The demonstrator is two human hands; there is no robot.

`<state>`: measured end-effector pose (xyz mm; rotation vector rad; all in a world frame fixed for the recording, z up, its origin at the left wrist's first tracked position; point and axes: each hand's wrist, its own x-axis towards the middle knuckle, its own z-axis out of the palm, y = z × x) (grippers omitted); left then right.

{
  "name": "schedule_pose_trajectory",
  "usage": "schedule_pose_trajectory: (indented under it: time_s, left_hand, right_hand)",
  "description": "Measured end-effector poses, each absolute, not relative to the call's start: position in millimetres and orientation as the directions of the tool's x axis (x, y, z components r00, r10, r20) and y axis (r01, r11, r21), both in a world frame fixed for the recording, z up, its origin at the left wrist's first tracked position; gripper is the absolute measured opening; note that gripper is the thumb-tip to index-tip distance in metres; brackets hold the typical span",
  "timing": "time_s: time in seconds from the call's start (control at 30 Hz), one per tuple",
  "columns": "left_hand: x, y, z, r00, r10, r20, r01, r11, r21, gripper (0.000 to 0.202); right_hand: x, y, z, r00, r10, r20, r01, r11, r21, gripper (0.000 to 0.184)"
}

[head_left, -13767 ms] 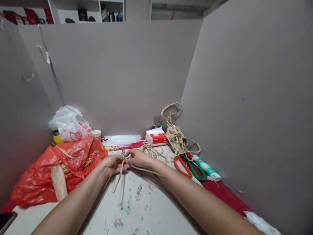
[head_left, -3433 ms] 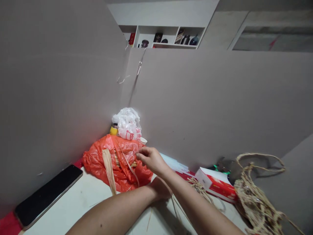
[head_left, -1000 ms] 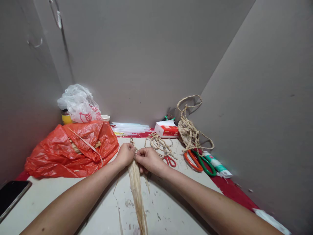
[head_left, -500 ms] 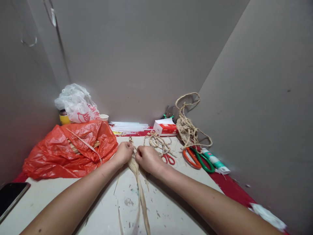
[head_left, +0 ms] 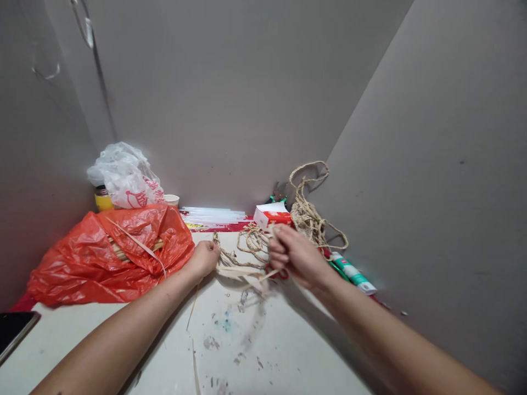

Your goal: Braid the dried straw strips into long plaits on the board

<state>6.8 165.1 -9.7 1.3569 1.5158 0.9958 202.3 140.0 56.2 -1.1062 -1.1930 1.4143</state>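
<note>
My left hand (head_left: 206, 258) is closed on the end of a braided straw rope, low over the white board (head_left: 230, 351). From its fingers pale straw strips (head_left: 239, 271) stretch sideways to my right hand (head_left: 294, 253), which is closed around them and raised a little; the loose ends are blurred. Behind and between the hands lies a loop of thin braided straw rope (head_left: 252, 239). A pair of small red-handled scissors (head_left: 282, 274) is mostly covered by my right hand.
An orange-red plastic bag (head_left: 102, 274) holding straw lies left. Behind are a paper cup (head_left: 172, 199), clear sticks (head_left: 212, 215) and a red-white box (head_left: 267, 214). Coiled rope (head_left: 308, 216) and a green-white tube (head_left: 354, 273) sit right. A phone (head_left: 16, 332) lies at the left edge.
My right hand has moved right and away from the left, drawing the straw strips from hanging toward me to lying sideways. My left hand has stayed nearly in place.
</note>
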Motion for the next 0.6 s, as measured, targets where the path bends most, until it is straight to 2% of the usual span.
schedule_pose_trajectory:
  time_s: [0.03, 0.1, 0.13, 0.17, 0.2, 0.23, 0.27, 0.3, 0.33, 0.4, 0.43, 0.47, 0.53, 0.6]
  left_hand:
    - [6.7, 165.0, -9.7, -0.054, 0.995, -0.086, 0.321, 0.099, 0.942, 0.023]
    - [6.7, 165.0, -9.6, -0.057, 0.994, -0.094, 0.320, 0.107, 0.941, 0.022]
    - [6.7, 165.0, -9.8, -0.058, 0.994, -0.097, 0.318, 0.110, 0.942, 0.021]
    - [6.7, 165.1, -10.0, -0.057, 0.993, -0.101, 0.315, 0.113, 0.942, 0.020]
    - [6.7, 165.3, -10.3, -0.056, 0.993, -0.104, 0.311, 0.116, 0.943, 0.019]
    - [6.7, 165.4, -10.6, -0.054, 0.993, -0.108, 0.307, 0.120, 0.944, 0.019]
    - [6.7, 165.6, -10.9, -0.051, 0.992, -0.112, 0.304, 0.122, 0.945, 0.019]
    - [6.7, 165.6, -11.0, -0.048, 0.992, -0.115, 0.301, 0.124, 0.945, 0.019]
    - [6.7, 165.6, -10.9, -0.045, 0.992, -0.117, 0.299, 0.125, 0.946, 0.020]
    - [6.6, 165.3, -10.2, -0.041, 0.992, -0.119, 0.297, 0.125, 0.947, 0.021]
    - [6.5, 165.1, -9.6, -0.037, 0.992, -0.119, 0.294, 0.125, 0.947, 0.022]
    - [6.6, 164.9, -9.0, -0.035, 0.992, -0.120, 0.291, 0.125, 0.948, 0.022]
    - [6.7, 164.7, -8.1, -0.032, 0.992, -0.120, 0.280, 0.124, 0.952, 0.022]
    - [6.9, 164.6, -7.9, -0.033, 0.992, -0.120, 0.266, 0.125, 0.956, 0.021]
  right_hand:
    - [220.6, 144.1, 65.3, -0.099, 0.994, -0.050, -0.006, -0.050, -0.999, 0.029]
    - [262.6, 152.9, 85.4, 0.085, 0.995, 0.052, 0.312, 0.023, -0.950, 0.024]
    - [283.4, 156.4, 96.1, 0.221, 0.957, 0.187, 0.512, 0.050, -0.858, 0.021]
    - [302.1, 158.6, 106.6, 0.310, 0.894, 0.323, 0.707, 0.010, -0.707, 0.019]
    - [316.8, 159.2, 116.4, 0.371, 0.824, 0.428, 0.845, -0.108, -0.524, 0.017]
    - [326.4, 157.9, 124.7, 0.388, 0.783, 0.485, 0.900, -0.211, -0.380, 0.013]
    - [329.8, 154.9, 130.9, 0.363, 0.781, 0.508, 0.924, -0.233, -0.302, 0.012]
    - [326.6, 150.5, 134.2, 0.347, 0.788, 0.508, 0.931, -0.223, -0.290, 0.013]
    - [317.1, 144.9, 134.2, 0.317, 0.811, 0.492, 0.929, -0.161, -0.332, 0.017]
    - [282.6, 132.8, 123.4, 0.177, 0.898, 0.402, 0.854, 0.062, -0.516, 0.025]
    - [260.5, 127.3, 113.1, 0.034, 0.947, 0.319, 0.781, 0.173, -0.600, 0.026]
    - [237.4, 122.7, 100.2, -0.112, 0.966, 0.235, 0.742, 0.239, -0.627, 0.025]
    - [194.6, 117.3, 70.8, -0.314, 0.945, 0.093, 0.780, 0.312, -0.542, 0.024]
    - [164.6, 116.5, 44.2, -0.400, 0.916, 0.013, 0.819, 0.364, -0.444, 0.020]
